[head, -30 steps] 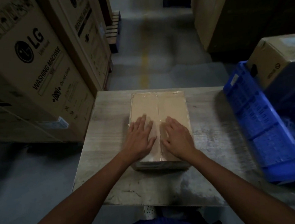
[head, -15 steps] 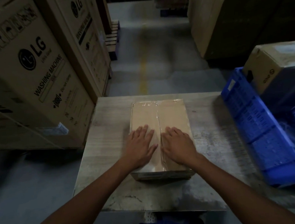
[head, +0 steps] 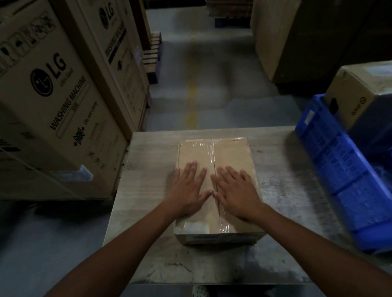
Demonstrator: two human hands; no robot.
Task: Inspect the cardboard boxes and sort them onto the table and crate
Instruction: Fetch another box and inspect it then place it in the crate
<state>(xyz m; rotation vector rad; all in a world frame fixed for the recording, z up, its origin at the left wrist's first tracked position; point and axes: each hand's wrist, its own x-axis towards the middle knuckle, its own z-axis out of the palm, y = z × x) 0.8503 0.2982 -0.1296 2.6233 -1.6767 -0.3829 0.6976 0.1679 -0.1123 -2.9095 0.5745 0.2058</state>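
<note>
I'm pressing left hand [head: 189, 191] and right hand [head: 235, 192], fingers flat, gripping nothing, on taped box [head: 228, 155], table [head: 145, 171] centre, blue crate [head: 338, 159] sitting at three o'clock

tall carton [head: 44, 109] printed "LG", "WASHING MACHINE", second carton [head: 115, 48] printed "LG"

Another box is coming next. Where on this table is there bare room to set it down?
Bare table lies left of the taped box to the table's edge, right of it up to the blue crate, and along the near edge. The box top is taken: left hand and right hand lie flat on it. The crate holds a second box.
</note>
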